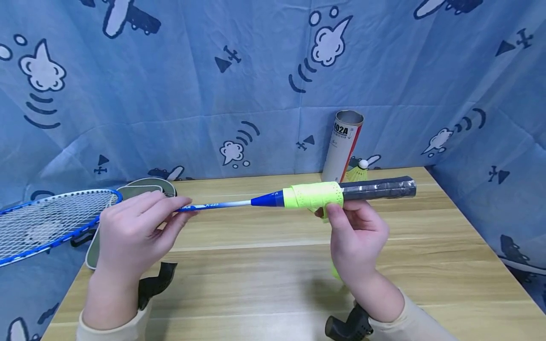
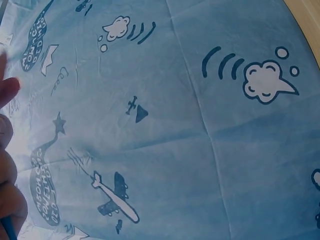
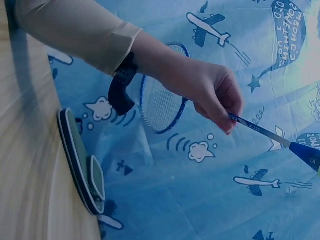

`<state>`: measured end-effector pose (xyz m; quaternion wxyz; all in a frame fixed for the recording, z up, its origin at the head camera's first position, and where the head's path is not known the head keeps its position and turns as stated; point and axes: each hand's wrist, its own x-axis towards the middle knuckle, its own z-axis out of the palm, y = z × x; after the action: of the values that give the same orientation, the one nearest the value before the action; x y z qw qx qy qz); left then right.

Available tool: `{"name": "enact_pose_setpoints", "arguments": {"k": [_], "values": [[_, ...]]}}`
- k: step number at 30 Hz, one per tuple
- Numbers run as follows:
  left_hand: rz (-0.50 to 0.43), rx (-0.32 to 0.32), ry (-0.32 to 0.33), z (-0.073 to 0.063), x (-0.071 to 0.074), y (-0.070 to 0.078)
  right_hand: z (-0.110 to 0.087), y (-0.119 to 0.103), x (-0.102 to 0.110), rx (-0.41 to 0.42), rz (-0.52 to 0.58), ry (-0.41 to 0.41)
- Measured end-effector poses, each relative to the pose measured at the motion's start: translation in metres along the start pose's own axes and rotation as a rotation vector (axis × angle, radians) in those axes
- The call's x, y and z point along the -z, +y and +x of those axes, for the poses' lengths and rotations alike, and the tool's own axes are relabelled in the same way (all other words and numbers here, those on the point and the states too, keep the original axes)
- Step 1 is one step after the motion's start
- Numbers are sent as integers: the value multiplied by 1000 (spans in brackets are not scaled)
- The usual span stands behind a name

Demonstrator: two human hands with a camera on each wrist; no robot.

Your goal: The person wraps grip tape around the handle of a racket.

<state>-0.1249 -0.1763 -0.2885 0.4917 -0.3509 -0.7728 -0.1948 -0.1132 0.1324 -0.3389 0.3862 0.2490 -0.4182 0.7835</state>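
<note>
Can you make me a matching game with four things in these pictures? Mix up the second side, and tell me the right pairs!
1. Racket
2. Tape
3. Tube
4. Case

A. pale, open at the top
B. green, at the left of the table
C. blue and strung
D. yellow, wound round the handle

Pairs: 1-C, 2-D, 3-A, 4-B

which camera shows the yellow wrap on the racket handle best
The head view: it shows the yellow wrap between the blue cone and black handle end, its lower edge partly covered. The right wrist view cuts off by the cone, leaving at most a yellow sliver. The left wrist view shows none of it.
</note>
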Motion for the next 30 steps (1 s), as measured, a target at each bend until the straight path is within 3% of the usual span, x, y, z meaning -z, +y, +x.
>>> {"name": "enact_pose_setpoints", "arguments": {"k": [4, 8, 16, 20, 24, 30], "values": [[37, 15, 39, 1, 0, 1, 1, -1, 0, -11, 4, 38], [60, 19, 37, 2, 1, 1, 2, -2, 0, -16, -13, 54], [69, 28, -39, -1, 4, -2, 5, -1, 1, -9, 8, -18], [61, 41, -89, -2, 6, -4, 5, -2, 1, 0, -12, 14], [71, 41, -80, -1, 6, -4, 4, -2, 1, -10, -106, 61], [54, -15, -4, 1, 3, -1, 4, -5, 2, -9, -180, 40]]}}
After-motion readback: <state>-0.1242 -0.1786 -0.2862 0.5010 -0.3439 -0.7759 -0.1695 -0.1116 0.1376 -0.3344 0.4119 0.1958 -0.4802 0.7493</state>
